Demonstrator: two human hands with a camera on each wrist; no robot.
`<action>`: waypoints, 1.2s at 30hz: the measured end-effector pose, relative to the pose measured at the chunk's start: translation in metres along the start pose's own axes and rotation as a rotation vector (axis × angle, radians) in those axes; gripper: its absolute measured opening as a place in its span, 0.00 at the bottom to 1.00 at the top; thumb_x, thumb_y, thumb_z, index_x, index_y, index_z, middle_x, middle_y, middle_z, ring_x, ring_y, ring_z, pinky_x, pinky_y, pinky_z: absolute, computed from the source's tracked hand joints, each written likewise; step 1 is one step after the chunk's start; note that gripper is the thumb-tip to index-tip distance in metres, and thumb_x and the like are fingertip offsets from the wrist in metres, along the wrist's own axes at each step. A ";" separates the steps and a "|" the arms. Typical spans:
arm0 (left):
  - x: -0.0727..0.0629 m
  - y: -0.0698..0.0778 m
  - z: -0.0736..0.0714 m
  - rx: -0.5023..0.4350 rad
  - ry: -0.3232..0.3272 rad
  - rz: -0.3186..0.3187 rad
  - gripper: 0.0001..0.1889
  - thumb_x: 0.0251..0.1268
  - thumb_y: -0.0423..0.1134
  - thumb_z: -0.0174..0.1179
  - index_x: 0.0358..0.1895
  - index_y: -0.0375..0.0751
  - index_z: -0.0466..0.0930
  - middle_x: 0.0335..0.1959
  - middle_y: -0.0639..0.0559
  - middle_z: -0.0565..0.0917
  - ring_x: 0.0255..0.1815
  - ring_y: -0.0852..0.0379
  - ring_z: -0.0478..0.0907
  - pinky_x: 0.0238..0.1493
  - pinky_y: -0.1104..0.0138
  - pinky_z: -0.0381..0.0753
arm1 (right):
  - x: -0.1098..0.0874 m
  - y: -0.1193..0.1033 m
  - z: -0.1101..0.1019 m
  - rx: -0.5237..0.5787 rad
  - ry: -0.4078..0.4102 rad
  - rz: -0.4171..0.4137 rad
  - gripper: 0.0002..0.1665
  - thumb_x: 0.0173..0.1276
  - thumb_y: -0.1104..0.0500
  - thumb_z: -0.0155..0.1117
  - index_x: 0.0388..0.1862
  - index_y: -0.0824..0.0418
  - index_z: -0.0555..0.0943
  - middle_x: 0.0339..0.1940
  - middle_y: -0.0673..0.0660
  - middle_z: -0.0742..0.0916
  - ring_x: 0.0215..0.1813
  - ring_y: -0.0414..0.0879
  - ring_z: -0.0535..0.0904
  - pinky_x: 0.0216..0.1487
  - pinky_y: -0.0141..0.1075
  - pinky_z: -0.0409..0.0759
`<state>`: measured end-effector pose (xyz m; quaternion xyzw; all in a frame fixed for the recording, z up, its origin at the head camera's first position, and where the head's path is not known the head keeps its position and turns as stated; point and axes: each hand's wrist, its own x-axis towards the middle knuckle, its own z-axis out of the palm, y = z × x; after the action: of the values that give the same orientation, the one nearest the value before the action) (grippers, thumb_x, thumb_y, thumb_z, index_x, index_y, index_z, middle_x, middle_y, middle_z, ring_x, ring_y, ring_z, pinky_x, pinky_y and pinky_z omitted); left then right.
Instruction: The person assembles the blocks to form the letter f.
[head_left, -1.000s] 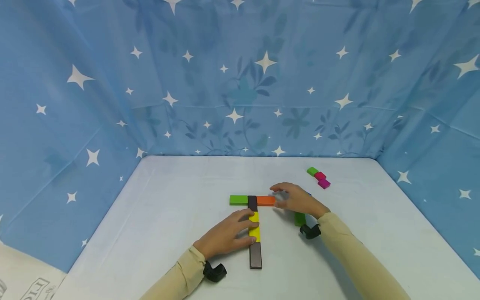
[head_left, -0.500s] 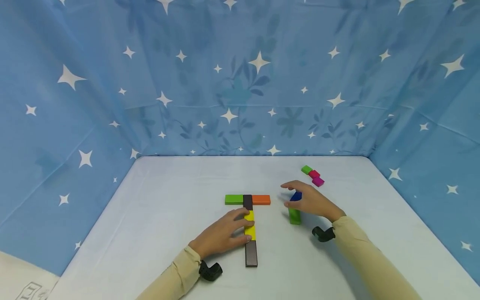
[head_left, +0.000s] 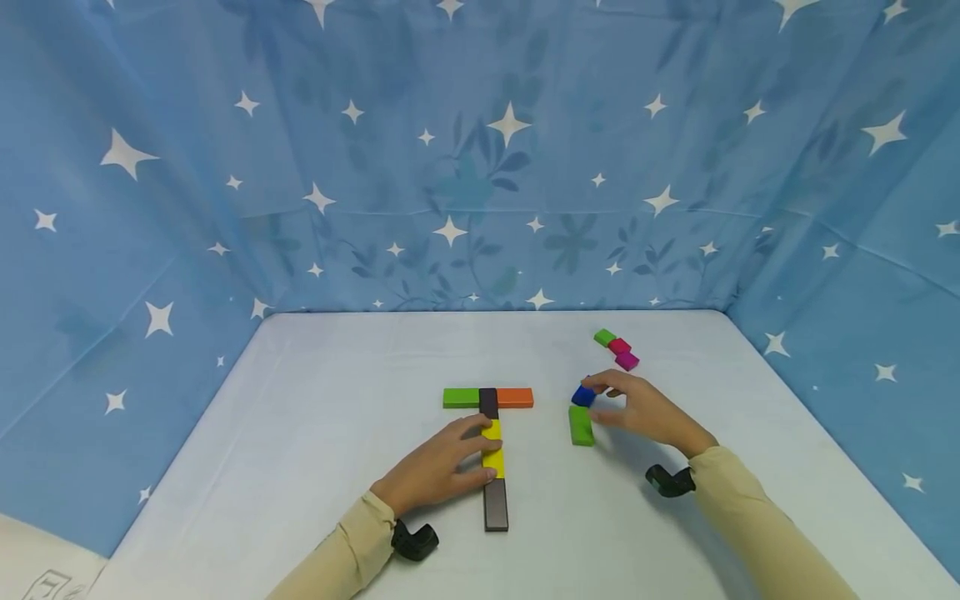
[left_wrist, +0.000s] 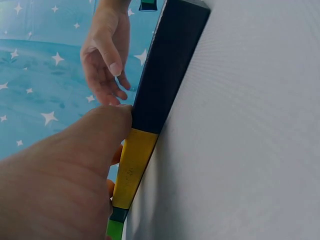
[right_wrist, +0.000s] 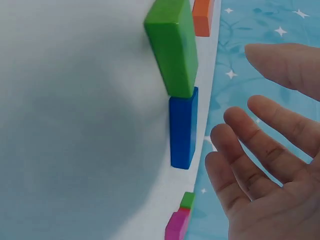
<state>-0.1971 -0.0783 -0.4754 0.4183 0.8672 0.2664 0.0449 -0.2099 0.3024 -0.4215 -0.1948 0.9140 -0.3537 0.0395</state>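
Note:
My left hand (head_left: pixel 431 471) rests with its fingertips on the yellow block (head_left: pixel 493 460), which lies in line between a black block (head_left: pixel 488 402) and a dark grey block (head_left: pixel 496 506). A light green block (head_left: pixel 461 398) and an orange block (head_left: pixel 516 398) flank the black one, so they form a T. Farther right, my right hand (head_left: pixel 648 410) hovers with parted fingers over a blue block (right_wrist: pixel 183 131) and a green block (head_left: pixel 581 426). These two lie end to end. In the right wrist view nothing is between the thumb and fingers.
Small green (head_left: pixel 605 337), red (head_left: pixel 619 345) and magenta (head_left: pixel 627 361) blocks lie touching at the back right of the white table (head_left: pixel 337 375). A blue star-patterned curtain (head_left: pixel 375 167) encloses the back and sides.
My right hand has moved right, away from the orange block to the blue and green blocks. My left hand stays on the yellow block. The head view has shifted slightly.

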 end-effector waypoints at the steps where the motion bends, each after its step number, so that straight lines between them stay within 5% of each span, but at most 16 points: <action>1: 0.000 0.000 0.000 -0.002 0.001 -0.001 0.23 0.81 0.53 0.62 0.71 0.49 0.82 0.80 0.48 0.69 0.81 0.47 0.64 0.79 0.53 0.66 | -0.001 0.001 0.000 0.008 -0.002 -0.003 0.29 0.73 0.60 0.74 0.69 0.67 0.80 0.64 0.63 0.85 0.63 0.63 0.80 0.67 0.64 0.77; 23: 0.001 -0.001 0.001 -0.010 -0.002 -0.005 0.24 0.82 0.54 0.61 0.72 0.49 0.82 0.80 0.49 0.69 0.81 0.48 0.64 0.79 0.53 0.67 | -0.007 0.012 0.021 0.019 -0.019 -0.067 0.18 0.70 0.68 0.72 0.58 0.67 0.87 0.43 0.50 0.84 0.46 0.47 0.79 0.52 0.36 0.84; 32: 0.001 0.000 0.001 -0.024 -0.003 -0.006 0.24 0.82 0.55 0.61 0.72 0.48 0.82 0.80 0.49 0.68 0.81 0.49 0.64 0.79 0.53 0.67 | -0.011 0.012 0.023 0.035 -0.088 -0.008 0.27 0.67 0.71 0.68 0.65 0.59 0.87 0.65 0.62 0.83 0.66 0.64 0.76 0.65 0.59 0.80; 36: 0.000 0.000 0.001 -0.028 -0.002 -0.006 0.24 0.82 0.54 0.61 0.72 0.48 0.82 0.80 0.48 0.69 0.81 0.48 0.64 0.79 0.53 0.67 | -0.013 0.011 0.024 0.026 -0.103 0.016 0.26 0.66 0.68 0.72 0.64 0.57 0.87 0.66 0.62 0.83 0.66 0.63 0.76 0.65 0.59 0.80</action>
<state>-0.1969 -0.0776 -0.4765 0.4150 0.8646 0.2782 0.0524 -0.1970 0.2997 -0.4474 -0.2048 0.9076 -0.3548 0.0920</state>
